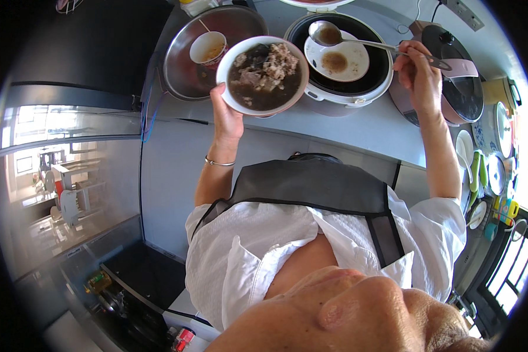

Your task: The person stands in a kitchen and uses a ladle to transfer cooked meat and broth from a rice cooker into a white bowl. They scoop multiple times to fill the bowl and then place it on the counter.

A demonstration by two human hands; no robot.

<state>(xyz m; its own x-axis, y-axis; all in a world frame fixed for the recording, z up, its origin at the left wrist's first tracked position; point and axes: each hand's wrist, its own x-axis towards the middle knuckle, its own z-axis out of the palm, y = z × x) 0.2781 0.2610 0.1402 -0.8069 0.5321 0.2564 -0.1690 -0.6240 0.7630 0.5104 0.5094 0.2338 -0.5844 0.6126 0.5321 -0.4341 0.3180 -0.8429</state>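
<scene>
My left hand (228,115) grips the rim of a bowl (264,79) filled with dark broth and chunks that look like meat. In my right hand (421,79) is the handle of a metal ladle (328,34), with a little brown liquid in its scoop. The ladle is over a white plate (356,66) that bears a small brown puddle. That plate sits within the dark opening of a round cooker (330,100). Left of the bowl, a paper cup (207,47) with yellowish contents and a thin stick stands in a large steel basin (180,72).
An electric cooker (457,101) with a pink handle stands to the right on the grey counter (378,127). Beyond it are a lidded pot (501,127), a white spoon (465,154) and green items (477,171). A power strip (464,13) is on the wall. Blue cords (147,114) hang at the left.
</scene>
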